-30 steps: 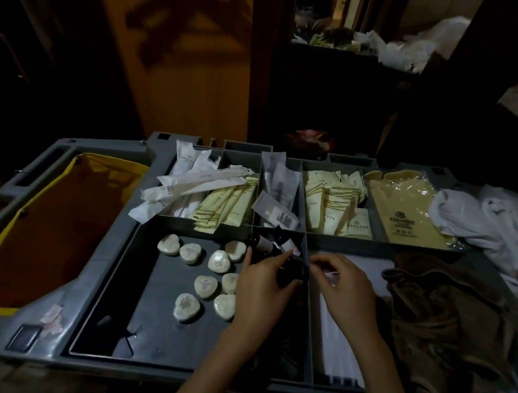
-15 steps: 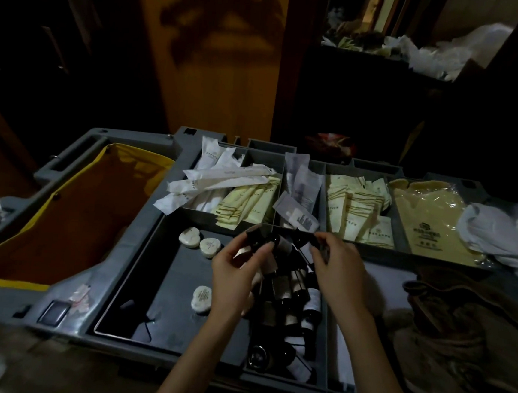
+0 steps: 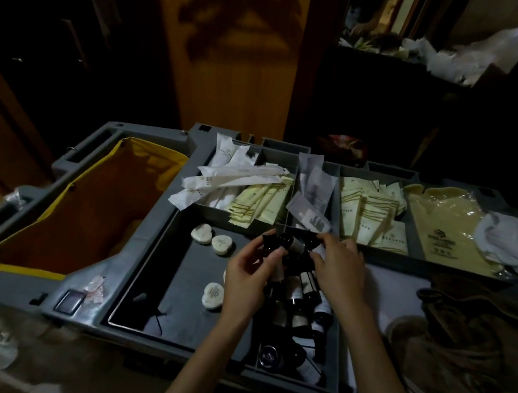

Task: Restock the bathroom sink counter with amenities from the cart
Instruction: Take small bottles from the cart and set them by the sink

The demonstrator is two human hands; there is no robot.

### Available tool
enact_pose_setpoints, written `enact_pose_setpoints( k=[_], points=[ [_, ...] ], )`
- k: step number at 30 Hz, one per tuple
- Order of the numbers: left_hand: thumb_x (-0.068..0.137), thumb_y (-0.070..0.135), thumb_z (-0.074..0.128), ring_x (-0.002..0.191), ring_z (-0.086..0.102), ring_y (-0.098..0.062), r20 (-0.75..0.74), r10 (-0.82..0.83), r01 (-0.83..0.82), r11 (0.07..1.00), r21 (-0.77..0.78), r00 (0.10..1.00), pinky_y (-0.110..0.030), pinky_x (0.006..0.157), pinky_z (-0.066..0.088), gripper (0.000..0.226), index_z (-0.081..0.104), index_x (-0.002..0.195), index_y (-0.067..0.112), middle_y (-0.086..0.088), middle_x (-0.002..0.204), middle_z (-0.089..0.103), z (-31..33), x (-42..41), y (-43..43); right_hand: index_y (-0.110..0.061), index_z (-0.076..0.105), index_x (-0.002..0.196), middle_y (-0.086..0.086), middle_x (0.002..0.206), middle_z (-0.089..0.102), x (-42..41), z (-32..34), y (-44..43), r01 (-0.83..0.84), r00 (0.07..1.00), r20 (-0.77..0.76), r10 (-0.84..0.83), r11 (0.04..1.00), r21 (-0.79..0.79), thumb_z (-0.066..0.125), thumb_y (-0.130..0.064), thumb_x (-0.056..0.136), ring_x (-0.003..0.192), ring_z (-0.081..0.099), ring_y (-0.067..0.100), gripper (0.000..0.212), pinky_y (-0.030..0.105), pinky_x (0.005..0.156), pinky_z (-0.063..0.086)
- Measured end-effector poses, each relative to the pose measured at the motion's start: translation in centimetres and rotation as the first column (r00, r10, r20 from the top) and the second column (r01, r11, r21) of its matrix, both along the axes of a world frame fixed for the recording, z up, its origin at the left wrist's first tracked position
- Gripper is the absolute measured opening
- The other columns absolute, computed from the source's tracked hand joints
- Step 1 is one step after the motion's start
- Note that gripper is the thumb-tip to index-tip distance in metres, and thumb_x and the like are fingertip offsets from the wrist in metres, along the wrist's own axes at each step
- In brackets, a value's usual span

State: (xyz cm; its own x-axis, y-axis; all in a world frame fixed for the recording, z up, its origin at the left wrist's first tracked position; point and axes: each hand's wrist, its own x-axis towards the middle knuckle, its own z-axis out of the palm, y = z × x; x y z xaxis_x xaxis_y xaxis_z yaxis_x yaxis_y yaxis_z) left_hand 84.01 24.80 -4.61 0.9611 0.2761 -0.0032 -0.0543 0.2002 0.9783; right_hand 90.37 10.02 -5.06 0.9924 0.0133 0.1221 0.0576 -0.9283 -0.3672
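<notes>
Nearest to you, in the narrow compartment at the near side of the grey cart tray point(image 3: 92, 301), the loose dark bottles point(image 3: 304, 289) lie on their sides. Over the far end of that compartment, your left hand point(image 3: 249, 277) and right hand point(image 3: 340, 267) hold a cluster of small dark bottles point(image 3: 292, 248) between them, caps toward the far side. Your left thumb and forefinger pinch the cluster's left bottle. Your right fingers curl over its right side.

Left of your hands, wrapped round soaps point(image 3: 221, 244) lie in the wide compartment. To the right lies a brown cloth point(image 3: 473, 340).

Farther off, a row of compartments holds, from left to right:
- white long packets point(image 3: 221, 177)
- pale yellow sachets point(image 3: 260, 204)
- grey sachets point(image 3: 315, 185)
- more yellow packets point(image 3: 370, 212)
- a yellow printed bag point(image 3: 443, 225)

A white cloth point(image 3: 510, 240) overlaps that bag. A yellow-rimmed sack point(image 3: 78, 212) hangs open at far left.
</notes>
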Motion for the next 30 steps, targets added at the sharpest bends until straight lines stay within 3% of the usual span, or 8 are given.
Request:
enact_pose_setpoints(
  k=[7, 11, 14, 18, 21, 25, 27, 30],
  points=[
    [0.090, 0.009, 0.062, 0.094, 0.070, -0.013, -0.009, 0.021, -0.021, 1.000, -0.006, 1.000, -0.022, 0.074, 0.055, 0.028, 0.065, 0.118, 0.009, -0.002, 0.097, 0.075, -0.2, 0.1, -0.1, -0.012, 0.061, 0.122, 0.006, 0.119, 0.059, -0.3, -1.5, -0.4, 0.002, 0.996, 0.089, -0.029, 0.956, 0.293, 0.070, -0.019, 0.085, 0.113, 0.049, 0.026, 0.039, 0.036, 0.091, 0.042],
    [0.089, 0.014, 0.063, 0.091, 0.071, -0.014, -0.036, 0.017, -0.017, 1.000, -0.009, 0.999, -0.025, 0.073, 0.055, 0.017, 0.069, 0.105, 0.014, -0.001, 0.094, 0.075, -0.4, 0.2, -0.3, -0.014, 0.062, 0.114, -0.003, 0.112, 0.056, -0.9, -1.4, -0.1, 0.037, 0.995, 0.056, -0.088, 0.798, 0.602, 0.073, -0.020, 0.083, 0.101, 0.058, 0.017, 0.033, 0.028, 0.080, 0.046],
    [0.082, 0.030, 0.065, 0.091, 0.071, -0.019, -0.047, 0.027, -0.028, 0.999, -0.038, 0.999, -0.031, 0.077, 0.058, 0.030, 0.070, 0.106, 0.012, -0.005, 0.095, 0.075, -0.5, 0.1, -0.3, -0.022, 0.058, 0.108, -0.005, 0.105, 0.063, -1.6, -1.3, 0.3, 0.058, 0.990, 0.046, -0.133, 0.683, 0.729, 0.077, -0.024, 0.080, 0.093, 0.061, 0.009, 0.034, 0.024, 0.077, 0.049],
    [0.088, 0.031, 0.060, 0.078, 0.067, -0.020, -0.088, 0.035, -0.039, 0.998, -0.040, 0.995, -0.035, 0.062, 0.055, 0.034, 0.067, 0.114, 0.011, -0.007, 0.095, 0.073, -0.9, 0.2, -0.2, -0.026, 0.052, 0.104, -0.009, 0.096, 0.067, -2.2, -0.8, 0.6, 0.044, 0.984, 0.068, -0.165, 0.599, 0.800, 0.074, -0.027, 0.082, 0.088, 0.065, 0.005, 0.031, 0.024, 0.074, 0.052],
    [0.088, 0.039, 0.055, 0.075, 0.061, -0.014, -0.069, -0.005, 0.006, 1.000, 0.020, 0.998, -0.033, 0.069, 0.050, 0.039, 0.068, 0.110, 0.010, -0.006, 0.094, 0.072, -1.0, 0.2, -0.2, -0.032, 0.050, 0.104, -0.002, 0.097, 0.067, -2.9, -0.7, 0.9, 0.018, 0.990, 0.054, -0.131, 0.495, 0.869, 0.065, -0.026, 0.089, 0.084, 0.065, 0.006, 0.022, 0.017, 0.068, 0.050],
    [0.102, 0.027, 0.040, 0.065, 0.056, -0.001, -0.039, -0.045, 0.049, 0.993, 0.109, 0.998, -0.020, 0.063, 0.041, 0.031, 0.067, 0.090, 0.018, 0.002, 0.067, 0.060, -0.9, -0.1, -0.4, -0.024, 0.051, 0.117, -0.009, 0.089, 0.062, -3.7, -0.5, 1.0, 0.029, 0.996, 0.017, -0.087, 0.506, 0.862, 0.053, -0.032, 0.094, 0.073, 0.059, -0.002, 0.024, 0.011, 0.061, 0.045],
    [0.103, 0.026, 0.035, 0.059, 0.054, -0.008, -0.061, -0.053, 0.058, 0.994, 0.098, 0.997, -0.019, 0.062, 0.040, 0.033, 0.065, 0.092, 0.024, -0.002, 0.065, 0.056, -0.9, -0.1, -0.4, -0.025, 0.052, 0.114, -0.013, 0.077, 0.058, -3.8, -0.6, 1.0, 0.029, 0.998, 0.001, -0.061, 0.500, 0.865, 0.047, -0.041, 0.093, 0.062, 0.054, -0.003, 0.027, 0.016, 0.059, 0.043],
    [0.104, 0.023, 0.033, 0.086, 0.065, -0.003, -0.094, -0.056, 0.061, 0.996, 0.060, 0.994, -0.016, 0.077, 0.047, 0.034, 0.066, 0.103, 0.033, 0.014, 0.086, 0.071, -1.0, 0.0, -0.4, -0.032, 0.054, 0.104, -0.007, 0.074, 0.054, -3.9, -0.8, 0.9, 0.031, 1.000, -0.028, -0.014, 0.491, 0.871, 0.039, -0.037, 0.098, 0.061, 0.049, 0.005, 0.017, 0.026, 0.058, 0.041]
  ],
)
